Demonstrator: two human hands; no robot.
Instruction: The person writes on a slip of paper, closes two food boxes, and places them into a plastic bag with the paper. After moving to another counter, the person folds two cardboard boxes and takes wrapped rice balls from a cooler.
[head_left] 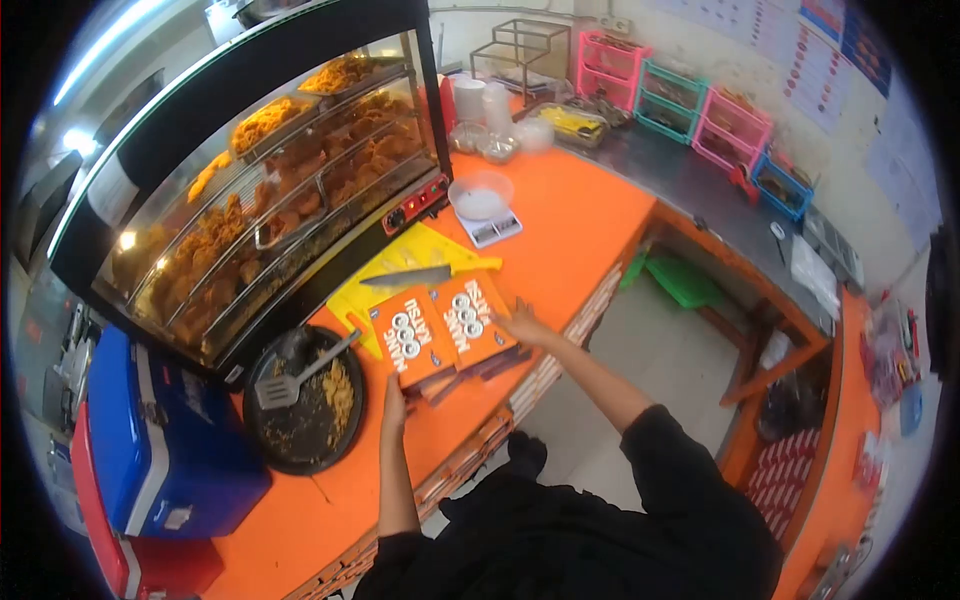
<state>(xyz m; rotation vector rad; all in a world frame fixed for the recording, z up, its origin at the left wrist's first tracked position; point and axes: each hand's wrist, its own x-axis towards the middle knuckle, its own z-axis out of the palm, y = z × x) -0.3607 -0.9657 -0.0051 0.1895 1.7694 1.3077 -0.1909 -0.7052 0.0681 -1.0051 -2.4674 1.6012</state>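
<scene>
Two orange boxes printed "KATSU", a left box (405,335) and a right box (470,315), lie side by side on the orange counter, partly over a yellow cutting board (425,250). My left hand (393,405) is at the near left edge of the left box, its fingers straight along the side and partly hidden. My right hand (522,325) is at the right edge of the right box, open with fingers spread. Darker flat pieces, perhaps box flaps, show below the boxes. A large knife (408,276) rests on the board just behind them.
A black pan (305,440) with a slotted turner (278,390) and food scraps stands left of the boxes. Beyond are a blue cooler (190,440) and a glass food warmer (290,190). Behind the board, a kitchen scale (493,231) holds a clear bowl (482,190).
</scene>
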